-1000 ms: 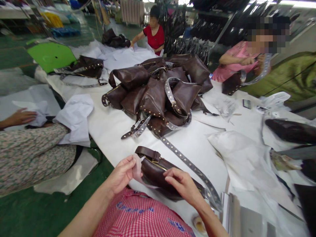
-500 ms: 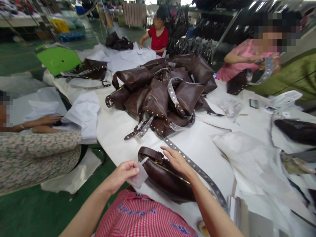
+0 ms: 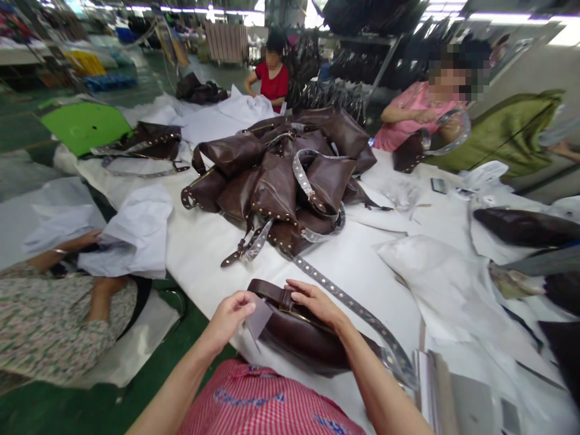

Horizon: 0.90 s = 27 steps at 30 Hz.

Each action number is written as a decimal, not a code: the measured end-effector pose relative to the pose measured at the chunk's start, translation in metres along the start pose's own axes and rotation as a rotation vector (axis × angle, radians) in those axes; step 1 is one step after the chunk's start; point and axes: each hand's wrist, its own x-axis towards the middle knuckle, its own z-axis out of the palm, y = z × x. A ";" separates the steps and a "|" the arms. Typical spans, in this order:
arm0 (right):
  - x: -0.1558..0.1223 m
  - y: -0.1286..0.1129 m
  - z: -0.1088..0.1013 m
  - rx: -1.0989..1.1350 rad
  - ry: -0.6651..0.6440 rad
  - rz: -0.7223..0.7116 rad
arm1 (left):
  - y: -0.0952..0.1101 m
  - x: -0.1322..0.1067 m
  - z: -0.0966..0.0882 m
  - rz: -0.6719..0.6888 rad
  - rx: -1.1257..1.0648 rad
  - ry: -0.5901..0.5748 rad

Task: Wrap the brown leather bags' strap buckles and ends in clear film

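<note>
Gripping a small translucent plastic sheet [image 3: 259,318] between thumb and fingers, the left hand [image 3: 229,321] was closed and held just left of a dark brown leather bag [image 3: 303,335]. The right hand [image 3: 315,304] lay open on top of the bag, fingers extended, not clamped around it. Directly under the right hand, the bag rested on the white-covered desk [image 3: 203,241], with a buckled leather strap [image 3: 267,292] just left of the fingers. A gold zip [image 3: 308,319] ran beneath the palm. A long studded strap [image 3: 357,314] passed just beyond the right hand and forearm, leading toward a pile of brown leather bags [image 3: 276,187] ahead of both hands. Left of the left hand, a co-worker's floral sleeve [image 3: 49,326] lay near the desk edge, and that co-worker's hand [image 3: 86,241] was on white paper [image 3: 140,229]. Right of the right hand lay white plastic wrap [image 3: 435,284]. Far ahead and right of it, a co-worker in a pink top [image 3: 419,106] held a studded strap [image 3: 453,136].
</note>
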 end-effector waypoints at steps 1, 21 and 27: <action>0.004 -0.002 0.003 -0.013 0.005 -0.014 | -0.002 0.003 0.000 -0.007 -0.005 -0.006; -0.008 -0.078 0.038 0.396 -0.115 0.049 | 0.009 0.015 -0.004 -0.088 -0.677 -0.227; -0.004 -0.080 0.052 0.033 0.178 0.118 | 0.000 -0.003 0.007 -0.029 -0.615 -0.379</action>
